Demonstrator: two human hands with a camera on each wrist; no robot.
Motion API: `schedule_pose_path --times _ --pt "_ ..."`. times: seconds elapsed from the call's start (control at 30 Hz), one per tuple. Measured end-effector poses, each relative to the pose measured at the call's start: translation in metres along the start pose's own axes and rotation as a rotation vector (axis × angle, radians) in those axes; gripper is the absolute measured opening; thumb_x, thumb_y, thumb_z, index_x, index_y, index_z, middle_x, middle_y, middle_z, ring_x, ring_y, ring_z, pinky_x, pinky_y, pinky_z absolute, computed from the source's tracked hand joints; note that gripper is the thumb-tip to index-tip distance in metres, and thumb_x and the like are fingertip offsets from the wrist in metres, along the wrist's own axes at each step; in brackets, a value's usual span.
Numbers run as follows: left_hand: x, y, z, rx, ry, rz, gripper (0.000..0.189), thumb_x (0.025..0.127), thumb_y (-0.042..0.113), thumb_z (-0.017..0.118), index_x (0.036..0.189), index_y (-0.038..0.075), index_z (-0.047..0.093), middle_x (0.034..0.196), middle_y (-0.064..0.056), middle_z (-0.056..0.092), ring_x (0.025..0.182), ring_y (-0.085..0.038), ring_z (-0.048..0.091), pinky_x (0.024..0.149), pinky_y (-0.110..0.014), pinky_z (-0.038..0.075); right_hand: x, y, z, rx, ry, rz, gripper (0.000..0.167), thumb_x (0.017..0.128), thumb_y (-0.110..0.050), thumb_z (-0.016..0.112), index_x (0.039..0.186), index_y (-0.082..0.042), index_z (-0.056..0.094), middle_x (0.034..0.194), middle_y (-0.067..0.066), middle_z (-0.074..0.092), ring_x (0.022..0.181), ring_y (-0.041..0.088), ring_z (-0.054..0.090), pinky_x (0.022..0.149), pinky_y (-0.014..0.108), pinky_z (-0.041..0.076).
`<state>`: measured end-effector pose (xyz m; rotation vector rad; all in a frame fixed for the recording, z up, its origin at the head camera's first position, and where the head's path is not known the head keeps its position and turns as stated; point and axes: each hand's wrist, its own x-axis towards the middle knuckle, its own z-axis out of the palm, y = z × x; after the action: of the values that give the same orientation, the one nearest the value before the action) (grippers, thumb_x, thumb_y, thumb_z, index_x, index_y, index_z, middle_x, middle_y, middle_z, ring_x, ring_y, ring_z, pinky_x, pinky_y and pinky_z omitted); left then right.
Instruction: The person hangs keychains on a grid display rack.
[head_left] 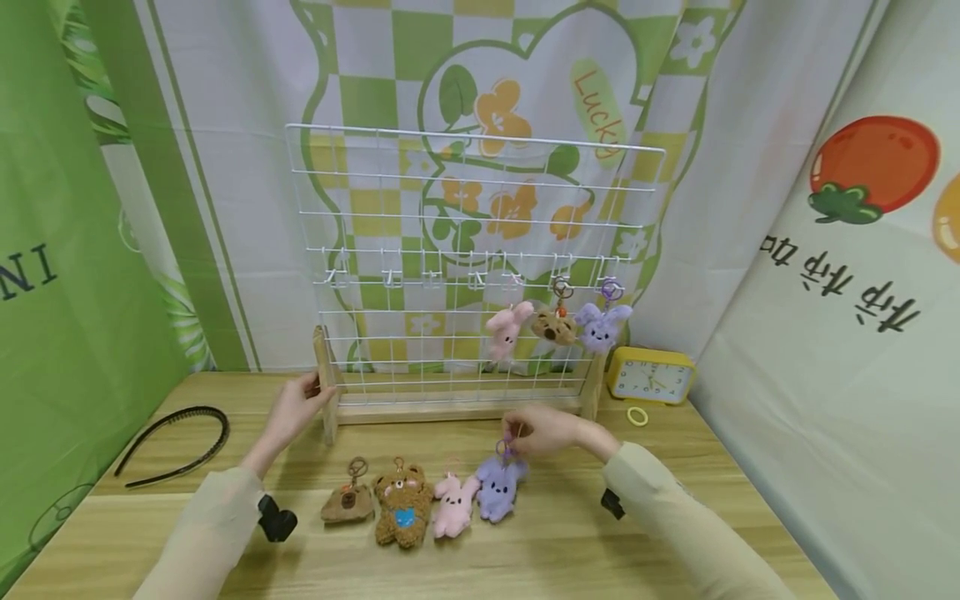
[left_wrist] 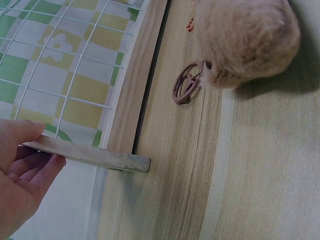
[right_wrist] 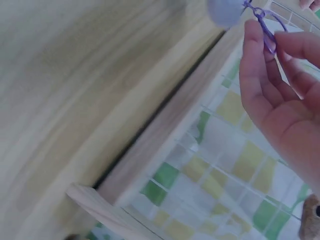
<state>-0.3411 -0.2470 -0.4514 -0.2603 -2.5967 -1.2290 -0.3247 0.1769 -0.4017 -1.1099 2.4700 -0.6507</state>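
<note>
My left hand [head_left: 294,408] grips the left wooden foot [head_left: 326,383] of a white wire grid rack [head_left: 480,221]; in the left wrist view the thumb lies over the wood and the fingers under it. With fingers and thumb, my right hand [head_left: 549,430] pinches the purple ring [right_wrist: 269,36] of a purple bunny plush keychain [head_left: 498,490] in front of the rack. To its left lie a pink bunny plush keychain [head_left: 453,508], a brown bear plush keychain [head_left: 403,508] with a blue heart and a tan plush keychain [head_left: 348,503].
Pink [head_left: 507,332], brown [head_left: 555,327] and purple plush keychains [head_left: 600,327] hang on the rack's right hooks. Several other hooks [head_left: 390,278] run leftward. A yellow clock [head_left: 651,375] and a small yellow ring [head_left: 637,416] are at right, a black headband [head_left: 222,425] at left.
</note>
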Motion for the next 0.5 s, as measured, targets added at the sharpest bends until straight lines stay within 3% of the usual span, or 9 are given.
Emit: schedule_pose_path --times 0.17,0.5 --pt "-0.001 0.002 0.0 -0.004 -0.002 -0.005 0.043 0.099 0.009 0.059 0.132 -0.018 0.052 0.122 -0.038 0.061 0.112 -0.05 0.063 0.095 -0.055 0.056 -0.005 -0.012 -0.011 -0.093 0.135 -0.073 0.012 0.088 0.0 0.061 0.098 -0.006 0.06 0.09 0.005 0.07 0.078 0.005 0.061 0.067 0.018 0.054" --pt "0.001 -0.001 0.001 0.006 0.004 0.006 0.042 0.099 0.009 0.058 0.13 -0.018 0.053 0.12 -0.038 0.062 0.11 -0.05 0.064 0.093 -0.054 0.057 -0.014 -0.056 -0.055 -0.183 0.363 -0.084 0.011 0.088 0.0 0.063 0.098 -0.003 0.065 0.081 0.004 0.069 0.067 0.003 0.056 0.06 0.017 0.051"
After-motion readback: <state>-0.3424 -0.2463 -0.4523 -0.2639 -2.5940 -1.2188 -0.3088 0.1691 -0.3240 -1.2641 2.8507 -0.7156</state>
